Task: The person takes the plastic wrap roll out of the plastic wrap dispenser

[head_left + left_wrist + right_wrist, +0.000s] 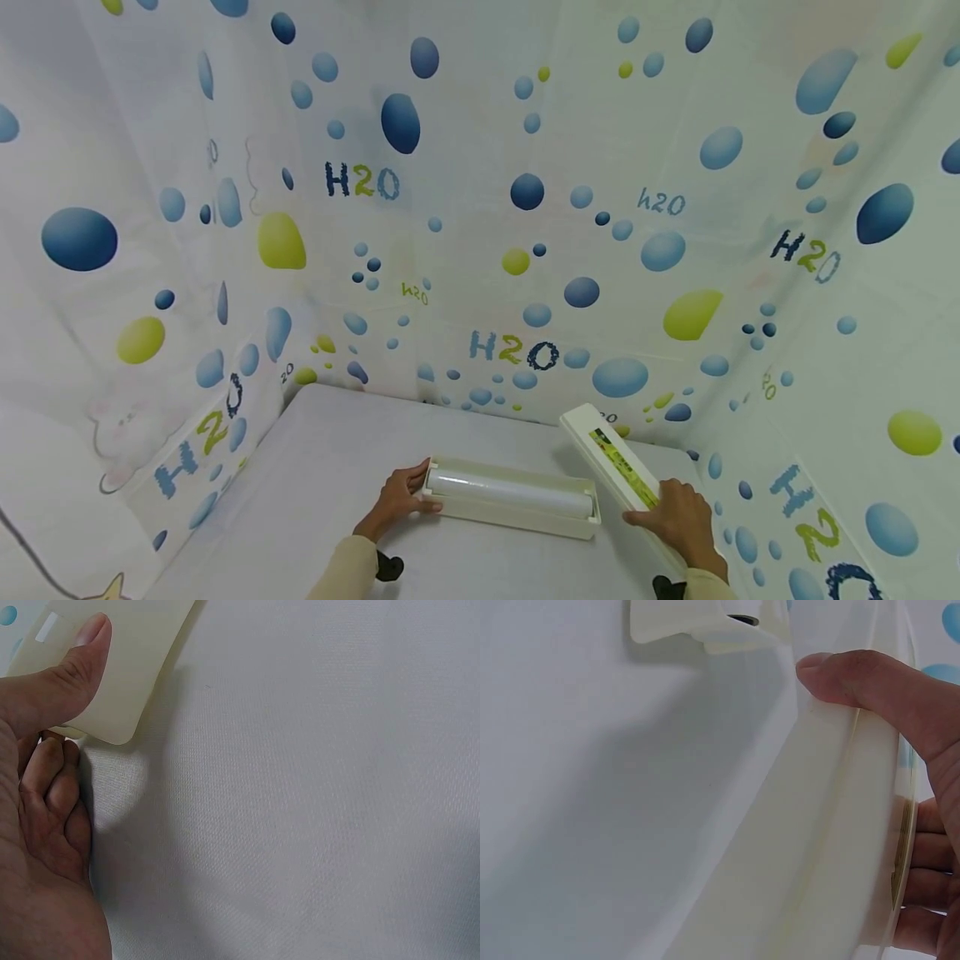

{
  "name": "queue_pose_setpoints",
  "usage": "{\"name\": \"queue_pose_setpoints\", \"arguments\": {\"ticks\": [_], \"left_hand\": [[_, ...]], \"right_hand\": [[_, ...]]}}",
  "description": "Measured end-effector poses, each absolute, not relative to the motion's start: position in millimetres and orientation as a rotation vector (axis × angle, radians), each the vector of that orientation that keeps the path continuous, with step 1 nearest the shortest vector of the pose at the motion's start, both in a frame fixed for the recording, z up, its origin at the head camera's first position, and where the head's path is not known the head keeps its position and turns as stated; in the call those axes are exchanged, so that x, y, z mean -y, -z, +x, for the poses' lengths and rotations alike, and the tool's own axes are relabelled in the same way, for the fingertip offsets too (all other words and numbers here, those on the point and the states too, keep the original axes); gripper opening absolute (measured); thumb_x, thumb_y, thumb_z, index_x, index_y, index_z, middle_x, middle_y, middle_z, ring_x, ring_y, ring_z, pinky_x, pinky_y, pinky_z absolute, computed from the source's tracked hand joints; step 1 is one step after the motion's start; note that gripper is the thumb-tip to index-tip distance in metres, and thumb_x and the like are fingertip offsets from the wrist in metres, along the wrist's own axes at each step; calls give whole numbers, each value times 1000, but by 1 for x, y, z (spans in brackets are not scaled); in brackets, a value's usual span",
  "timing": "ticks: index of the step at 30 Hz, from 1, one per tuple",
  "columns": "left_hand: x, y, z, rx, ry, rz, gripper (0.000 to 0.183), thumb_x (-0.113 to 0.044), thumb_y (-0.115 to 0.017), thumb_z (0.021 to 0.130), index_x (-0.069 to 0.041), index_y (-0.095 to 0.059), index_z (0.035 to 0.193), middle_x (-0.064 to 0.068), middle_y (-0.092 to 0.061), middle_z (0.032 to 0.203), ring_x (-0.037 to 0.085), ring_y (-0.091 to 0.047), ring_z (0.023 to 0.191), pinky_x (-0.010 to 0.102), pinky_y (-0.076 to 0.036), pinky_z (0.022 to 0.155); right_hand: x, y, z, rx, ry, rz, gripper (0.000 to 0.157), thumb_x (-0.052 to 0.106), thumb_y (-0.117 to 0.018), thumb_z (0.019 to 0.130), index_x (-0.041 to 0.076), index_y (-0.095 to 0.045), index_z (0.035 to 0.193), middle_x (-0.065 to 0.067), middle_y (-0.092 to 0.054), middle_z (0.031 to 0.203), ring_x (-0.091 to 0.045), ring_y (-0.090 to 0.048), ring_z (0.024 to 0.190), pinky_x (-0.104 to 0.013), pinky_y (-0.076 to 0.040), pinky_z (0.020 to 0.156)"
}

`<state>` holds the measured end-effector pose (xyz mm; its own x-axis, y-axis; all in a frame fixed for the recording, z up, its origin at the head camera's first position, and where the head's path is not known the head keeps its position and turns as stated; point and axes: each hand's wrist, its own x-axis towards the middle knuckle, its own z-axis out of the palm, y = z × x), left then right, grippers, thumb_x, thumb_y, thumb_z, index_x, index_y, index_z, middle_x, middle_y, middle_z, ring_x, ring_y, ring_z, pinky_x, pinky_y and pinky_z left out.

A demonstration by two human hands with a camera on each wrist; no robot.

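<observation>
A long cream plastic wrap dispenser box (517, 518) lies uncovered on the table, with a shiny roll of cling film (510, 492) inside. My left hand (399, 500) grips the box's left end, the thumb on its front wall and the fingers at the end and behind. In the left wrist view the thumb lies flat on the box's cream wall (127, 682). To the right of the box, my right hand (678, 521) holds the long cream lid (596, 446), tilted, its yellow-green label showing. The right wrist view has the thumb across the lid's inner side (810, 825), the fingers on the outer face.
A white cloth covers the table (322, 467). Behind it and along both sides hangs a white curtain (465, 275) with blue and green drops and "H2O" lettering. At the lower left a grey cable (33, 554) runs by the curtain.
</observation>
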<state>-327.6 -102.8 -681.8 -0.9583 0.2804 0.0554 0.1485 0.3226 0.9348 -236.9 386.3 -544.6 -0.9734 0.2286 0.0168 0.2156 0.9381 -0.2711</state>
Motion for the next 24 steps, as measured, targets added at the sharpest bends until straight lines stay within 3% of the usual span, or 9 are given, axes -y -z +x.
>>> {"name": "queue_pose_setpoints", "arguments": {"ticks": [8,15,24], "left_hand": [[104,683,-328,-2462,-1718,422,105,-20,-102,75,8,-46,159,27,-56,157,48,-62,142,66,-46,119],[102,680,-325,-2449,-1726,409,103,-14,-102,75,10,-46,158,31,-54,157,52,-60,142,67,-46,118],[100,675,-325,-2453,-1718,361,105,-11,-102,74,8,-46,159,28,-56,157,49,-61,143,67,-44,120]], "right_hand": [[-388,547,-234,3034,-412,-349,70,58,-98,67,-3,-72,90,-6,-62,72,-20,-57,63,-32,-45,55],[-390,548,-232,3031,-423,-362,68,58,-98,67,-2,-72,89,-5,-62,71,-20,-56,63,-32,-43,55],[-390,546,-230,3040,-437,-377,69,58,-97,68,-1,-70,89,-6,-61,72,-20,-56,63,-32,-44,55]]}}
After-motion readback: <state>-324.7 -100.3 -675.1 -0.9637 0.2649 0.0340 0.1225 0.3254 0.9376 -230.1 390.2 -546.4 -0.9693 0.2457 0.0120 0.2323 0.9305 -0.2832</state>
